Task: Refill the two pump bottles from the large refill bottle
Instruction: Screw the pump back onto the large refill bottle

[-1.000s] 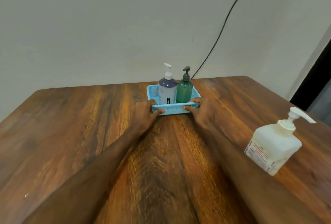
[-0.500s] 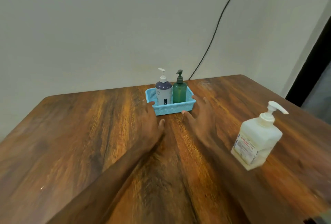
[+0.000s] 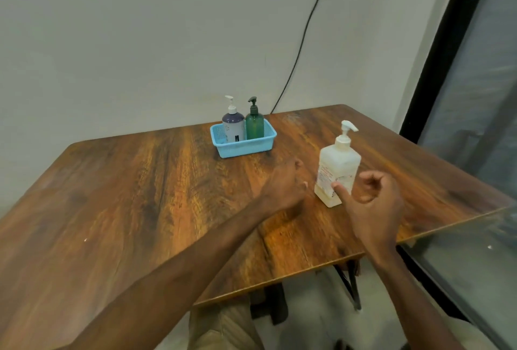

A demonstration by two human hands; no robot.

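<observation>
Hands closing in on the refill bottle, nothing gripped.
Blue basket (image 3: 242,150) at the table's (image 3: 140,195) far edge holds the purple pump bottle (image 3: 233,127) and green pump bottle (image 3: 254,126) upright. Left hand (image 3: 285,186), loosely curled, empty, hovers just left of the white refill bottle (image 3: 337,170); right hand (image 3: 372,204), fingers spread, sits beside it.

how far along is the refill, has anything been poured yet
Nothing looks poured yet. Both pump bottles, the purple one and the green one, stand capped in the blue basket. In hand: the left hand and right hand are open, flanking the large refill bottle, not gripping. Left: uncapping, both refills.
</observation>
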